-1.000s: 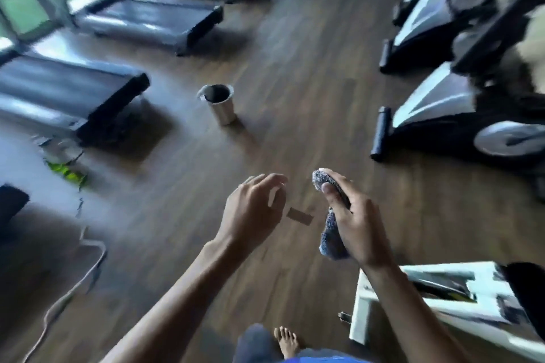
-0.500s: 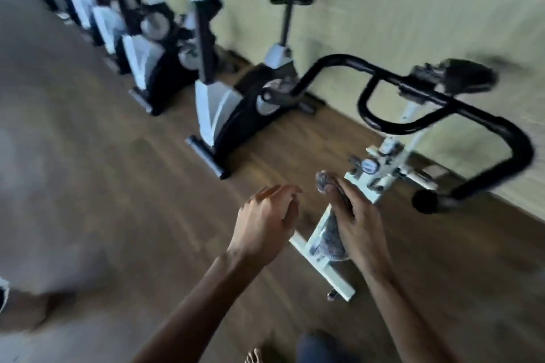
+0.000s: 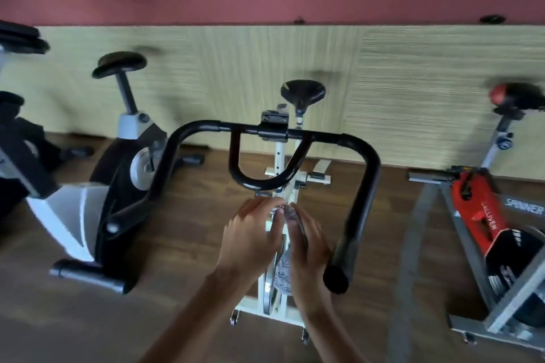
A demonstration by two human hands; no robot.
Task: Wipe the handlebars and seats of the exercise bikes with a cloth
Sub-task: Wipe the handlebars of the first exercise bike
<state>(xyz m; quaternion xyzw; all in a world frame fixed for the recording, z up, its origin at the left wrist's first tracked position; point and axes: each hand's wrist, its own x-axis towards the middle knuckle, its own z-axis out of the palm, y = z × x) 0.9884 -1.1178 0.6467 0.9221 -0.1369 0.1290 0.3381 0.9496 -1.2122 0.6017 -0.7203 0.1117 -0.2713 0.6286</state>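
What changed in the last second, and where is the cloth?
The view swung away from the treadmills; the black handlebars of the white spin bike now stand straight ahead. The left hand moved in beside the right hand, fingertips at the top of the grey cloth; contact is too blurred to tell. Unchanged: the right hand grips the grey cloth, clear of the black handlebars.

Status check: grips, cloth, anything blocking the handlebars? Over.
Right grip holds cloth. Left grip at cloth's top, hold unclear. Handlebars just ahead, not yet touched, nothing in the way.
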